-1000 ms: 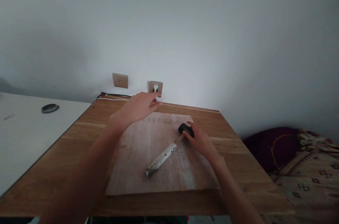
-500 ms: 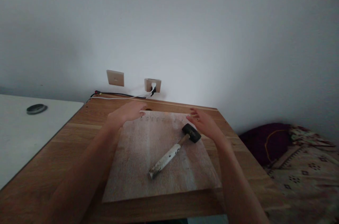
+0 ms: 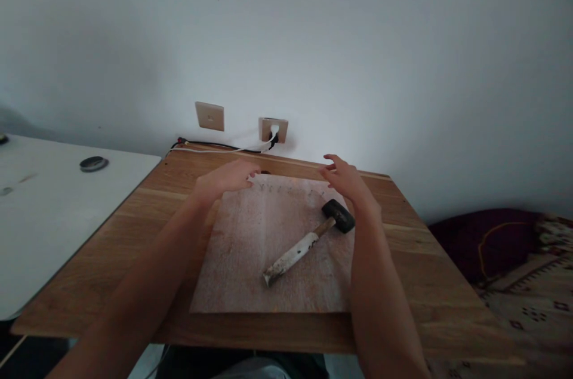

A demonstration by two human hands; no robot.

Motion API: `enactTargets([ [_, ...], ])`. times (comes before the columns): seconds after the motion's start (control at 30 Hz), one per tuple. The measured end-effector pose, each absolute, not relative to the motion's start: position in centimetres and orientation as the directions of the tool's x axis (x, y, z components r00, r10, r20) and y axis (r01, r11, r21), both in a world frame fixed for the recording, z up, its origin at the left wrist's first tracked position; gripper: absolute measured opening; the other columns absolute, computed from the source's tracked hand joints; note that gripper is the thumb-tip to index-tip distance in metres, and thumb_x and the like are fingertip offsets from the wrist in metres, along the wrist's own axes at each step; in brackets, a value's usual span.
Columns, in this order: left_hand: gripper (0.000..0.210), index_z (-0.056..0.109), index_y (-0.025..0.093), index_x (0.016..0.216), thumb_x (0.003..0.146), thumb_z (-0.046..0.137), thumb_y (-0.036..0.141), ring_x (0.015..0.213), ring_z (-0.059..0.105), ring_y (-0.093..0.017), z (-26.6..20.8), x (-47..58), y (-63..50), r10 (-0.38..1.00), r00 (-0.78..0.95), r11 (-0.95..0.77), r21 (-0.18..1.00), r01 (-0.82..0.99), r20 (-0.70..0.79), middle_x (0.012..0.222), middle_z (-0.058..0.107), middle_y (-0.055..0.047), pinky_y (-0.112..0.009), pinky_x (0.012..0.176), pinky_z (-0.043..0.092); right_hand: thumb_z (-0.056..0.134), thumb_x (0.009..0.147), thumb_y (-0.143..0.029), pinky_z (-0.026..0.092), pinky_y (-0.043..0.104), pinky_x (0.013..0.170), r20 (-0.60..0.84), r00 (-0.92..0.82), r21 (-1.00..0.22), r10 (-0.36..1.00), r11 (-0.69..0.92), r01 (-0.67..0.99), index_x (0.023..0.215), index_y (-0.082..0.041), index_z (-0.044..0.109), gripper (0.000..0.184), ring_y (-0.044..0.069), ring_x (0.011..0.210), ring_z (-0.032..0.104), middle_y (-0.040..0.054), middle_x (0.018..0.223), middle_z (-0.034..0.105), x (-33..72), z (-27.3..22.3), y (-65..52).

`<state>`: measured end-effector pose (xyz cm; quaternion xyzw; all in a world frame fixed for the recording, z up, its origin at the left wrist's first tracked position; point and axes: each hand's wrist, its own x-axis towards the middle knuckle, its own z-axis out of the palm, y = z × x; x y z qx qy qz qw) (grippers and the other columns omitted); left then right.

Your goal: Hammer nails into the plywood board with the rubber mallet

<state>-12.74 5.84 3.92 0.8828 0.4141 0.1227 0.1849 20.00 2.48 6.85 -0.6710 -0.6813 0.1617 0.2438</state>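
Observation:
A flat wooden board [image 3: 242,253] lies on the wooden table, with a row of nails [image 3: 286,189] standing along its far edge. Across the board rests a hammer [image 3: 293,252], its dark head to the right and its white-coated, worn handle pointing toward me. My left hand [image 3: 228,177] is at the board's far left corner, fingers apart and holding nothing; whether it touches the board I cannot tell. Over the far right corner, my right hand [image 3: 344,179] is raised with spread, bent fingers and nothing in them. My right forearm hides part of the board's right side.
Behind the wooden table [image 3: 416,265] is a wall with a socket [image 3: 274,130] holding plugs, a second wall plate [image 3: 210,116] and cables [image 3: 219,146]. A white table [image 3: 49,212] with a dark round object [image 3: 94,164] adjoins on the left. Patterned fabric [image 3: 532,295] lies at right.
My view has shifted, so the scene sits further right and higher. My right hand has risen relative to the board's far right corner. The hammer still lies on the board.

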Motion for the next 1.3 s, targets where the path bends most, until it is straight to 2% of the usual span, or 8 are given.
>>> enactTargets([
  [0.13,0.032,0.073,0.018,0.106,0.077,0.063,0.011,0.1,0.069,-0.024,3.4,-12.2,6.1,0.769,0.639,-0.597,0.385,0.704,0.023,0.108,0.077,-0.008,-0.03,0.085,0.048,0.059,0.097,-0.028,0.055,0.039,0.094,0.109,-0.011,-0.433,0.994,0.057,0.9,0.146,-0.012,0.053,0.051,0.026,0.1,0.073,0.017,0.119,0.075,20.1,6.3,2.9],
  [0.2,0.029,0.073,0.019,0.1,0.076,0.061,0.009,0.094,0.069,-0.023,3.1,-12.0,6.1,0.779,0.626,-0.59,0.37,0.718,0.029,0.101,0.077,-0.007,-0.03,0.081,0.047,0.061,0.096,-0.025,0.052,0.039,0.099,0.103,-0.021,-0.398,0.994,0.061,0.915,0.145,-0.012,0.054,0.051,0.026,0.104,0.072,0.0165,0.117,0.076,20.1,6.2,2.9],
  [0.27,0.027,0.073,0.02,0.095,0.076,0.059,0.008,0.088,0.068,-0.022,3.0,-11.7,6.1,0.78,0.625,-0.59,0.361,0.722,0.027,0.095,0.077,-0.006,-0.03,0.077,0.046,0.061,0.095,-0.024,0.053,0.037,0.097,0.079,-0.027,-0.403,0.997,0.057,0.914,0.145,-0.011,0.054,0.052,0.025,0.101,0.073,0.0166,0.117,0.076,20.1,6.0,3.0],
  [0.47,0.024,0.071,0.019,0.091,0.077,0.056,0.008,0.085,0.067,-0.021,3.5,-11.2,5.7,0.757,0.653,-0.617,0.322,0.718,-0.005,0.094,0.076,-0.006,-0.029,0.073,0.044,0.058,0.099,-0.027,0.058,0.029,0.075,-0.022,-0.041,-0.474,0.999,0.026,0.88,0.146,-0.011,0.052,0.05,0.018,0.071,0.073,0.0152,0.11,0.078,19.5,5.3,3.2],
  [0.67,0.025,0.07,0.019,0.091,0.076,0.055,0.004,0.084,0.067,-0.02,3.2,-11.5,5.9,0.763,0.646,-0.612,0.324,0.721,0.005,0.092,0.075,-0.005,-0.028,0.074,0.044,0.058,0.101,-0.033,0.058,0.027,0.068,-0.057,-0.034,-0.513,0.998,0.0,0.858,0.149,-0.01,0.047,0.055,0.019,0.072,0.074,0.0168,0.111,0.078,19.6,4.7,3.1],
  [0.93,0.022,0.071,0.02,0.098,0.086,0.055,0.011,0.088,0.068,-0.02,3.6,-11.3,5.9,0.766,0.639,-0.629,0.289,0.722,0.069,0.098,0.076,-0.006,-0.028,0.077,0.046,0.057,0.102,-0.034,0.056,0.029,0.082,-0.079,-0.004,-0.472,0.997,-0.034,0.881,0.15,-0.008,0.046,0.056,0.021,0.083,0.076,0.0179,0.112,0.078,19.6,4.1,3.4],
  [1.1,0.018,0.071,0.019,0.099,0.09,0.055,0.019,0.091,0.068,-0.023,3.6,-11.2,6.1,0.772,0.628,-0.622,0.313,0.717,0.095,0.099,0.075,-0.007,-0.031,0.081,0.047,0.057,0.101,-0.031,0.056,0.031,0.085,-0.075,-0.007,-0.45,0.997,-0.027,0.893,0.148,-0.007,0.049,0.053,0.023,0.083,0.077,0.0189,0.111,0.078,19.4,4.3,3.3],
  [1.3,0.02,0.069,0.019,0.092,0.083,0.053,0.013,0.087,0.066,-0.021,3.6,-11.4,6.3,0.761,0.639,-0.628,0.375,0.682,0.113,0.093,0.073,-0.007,-0.029,0.077,0.045,0.055,0.102,-0.033,0.055,0.032,0.084,-0.101,-0.023,-0.451,0.995,-0.026,0.892,0.15,-0.005,0.047,0.056,0.023,0.081,0.077,0.0191,0.104,0.079,19.1,4.3,3.2],
])
